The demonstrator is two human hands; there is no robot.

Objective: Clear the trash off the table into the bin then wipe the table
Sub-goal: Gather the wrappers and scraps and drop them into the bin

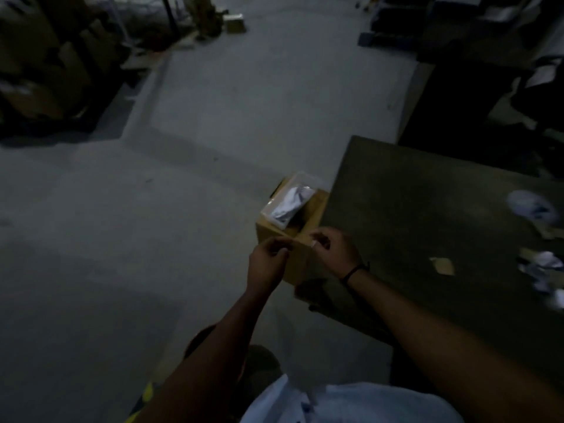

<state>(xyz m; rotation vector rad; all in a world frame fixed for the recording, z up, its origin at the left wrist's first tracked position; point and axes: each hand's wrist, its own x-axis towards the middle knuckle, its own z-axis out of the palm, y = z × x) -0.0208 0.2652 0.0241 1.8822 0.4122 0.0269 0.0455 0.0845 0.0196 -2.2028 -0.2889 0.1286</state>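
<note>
— Where's the trash?
— Crumpled paper [532,206] lies on the counter [412,209] at three o'clock. The bin [266,232] stands at its nine o'clock edge.
— Fingers?
— Left hand [267,259] and right hand [334,251] curl theirs above the bin; whether they pinch anything, I cannot tell.

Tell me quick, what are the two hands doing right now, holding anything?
Left hand: fingers pinched together above the cardboard box; what it holds cannot be told.
Right hand: pinched too; too dim to tell what it holds.
</note>
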